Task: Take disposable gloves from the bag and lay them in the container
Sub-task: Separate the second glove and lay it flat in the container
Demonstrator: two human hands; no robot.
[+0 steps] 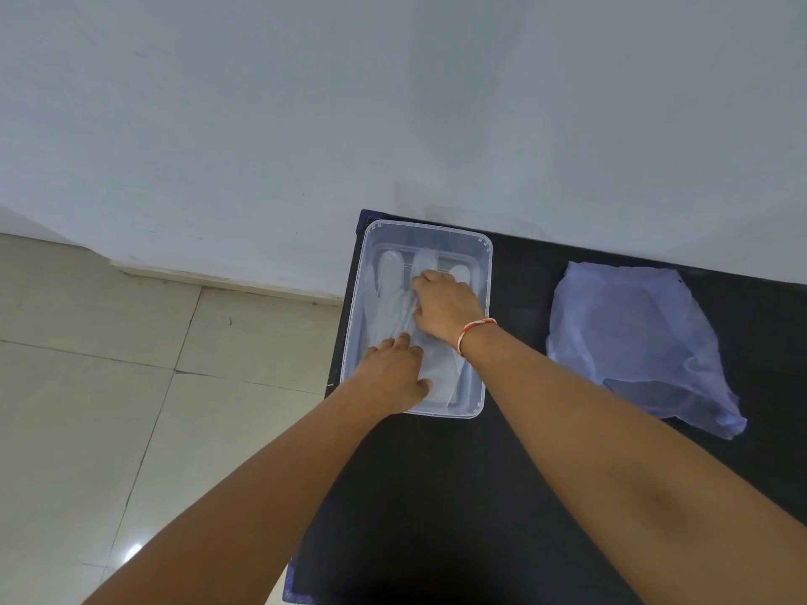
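Scene: You lean over a clear plastic container (484,255) at the left end of a dark surface (436,495), both hands inside it.
Glove: A translucent disposable glove (388,307) lies flat on the container floor, its fingers pointing away from you, beyond your knuckles.
Left hand: Your left hand (395,377) rests palm-down on the cuff end, fingers spread and released, pressing rather than gripping.
Right hand: Your right hand (447,305), a red-and-white thread at its wrist, sits ahead of the left, fingertips curled onto the palm of the glove; whether it pinches the film or only presses it cannot be told.
Bag: The pale blue bag (633,342) lies slack on the surface, well apart to the right of your right forearm.
Step in hand: Smoothing the glove flat, by the look of it.
Doing it well: Keep the left hand anchoring the cuff and stroke outward toward the glove's fingertips with the right, lightly; thin film probably clings and lifts if you pull away fast.
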